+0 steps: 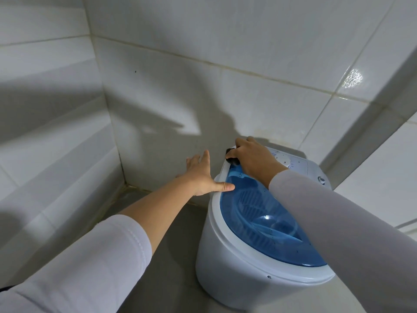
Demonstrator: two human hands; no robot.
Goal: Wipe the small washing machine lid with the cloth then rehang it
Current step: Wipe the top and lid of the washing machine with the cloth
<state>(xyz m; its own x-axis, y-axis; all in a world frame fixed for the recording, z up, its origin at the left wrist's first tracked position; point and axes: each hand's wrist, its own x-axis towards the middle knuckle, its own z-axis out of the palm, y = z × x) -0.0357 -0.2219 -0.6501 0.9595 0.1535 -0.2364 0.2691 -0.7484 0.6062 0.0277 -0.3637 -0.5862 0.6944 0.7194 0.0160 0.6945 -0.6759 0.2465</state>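
A small white washing machine [228, 263] stands on the floor by the tiled wall. Its translucent blue lid [259, 220] is shut and speckled with dark bits. My right hand [255, 158] rests at the lid's far left corner, closed on a small dark cloth [232, 157], most of which is hidden under the fingers. My left hand [203, 177] is open with fingers spread, its thumb touching the lid's left rim. Both arms wear white sleeves.
The machine's white control panel [293, 162] with a dial lies behind the lid, and a round fitting [321, 180] sits at its right side. White tiled walls [158, 86] meet in a corner at the left. A grey floor [171, 256] lies beside the machine.
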